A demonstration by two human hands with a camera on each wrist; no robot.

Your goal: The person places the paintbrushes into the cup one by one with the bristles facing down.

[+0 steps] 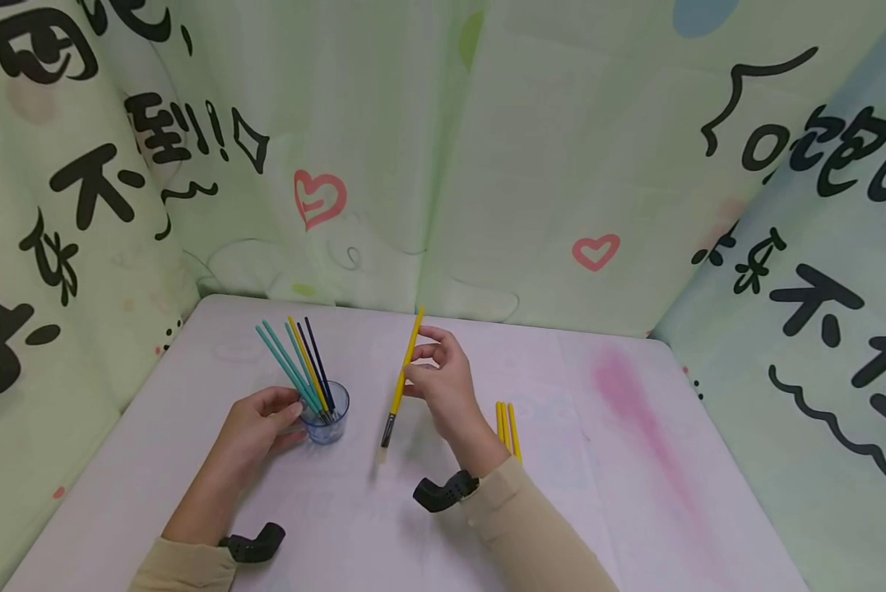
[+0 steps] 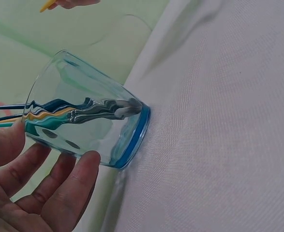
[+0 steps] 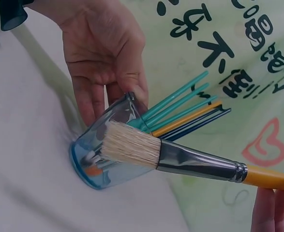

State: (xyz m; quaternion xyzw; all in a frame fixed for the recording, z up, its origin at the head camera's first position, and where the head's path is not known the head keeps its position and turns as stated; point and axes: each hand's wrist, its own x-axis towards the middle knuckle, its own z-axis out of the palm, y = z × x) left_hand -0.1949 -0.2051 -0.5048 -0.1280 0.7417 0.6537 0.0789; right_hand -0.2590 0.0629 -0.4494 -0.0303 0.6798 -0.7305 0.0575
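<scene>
Bluish cup (image 2: 103,89), six brushes (image 3: 187,119) inside

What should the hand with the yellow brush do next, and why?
Maybe carry the yellow brush left to the cup and lower it in: the right hand holds it bristles down, the left hand grips the cup, and other brushes lean inside.

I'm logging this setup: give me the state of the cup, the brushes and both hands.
Cup: upright, brushes inside.
Brushes in cup: leaning, handles up.
Held yellow brush: tilted, bristles down.
Other yellow handles: lying down, partly hidden.
Left hand: holding cup.
Right hand: pinching yellow brush.
</scene>
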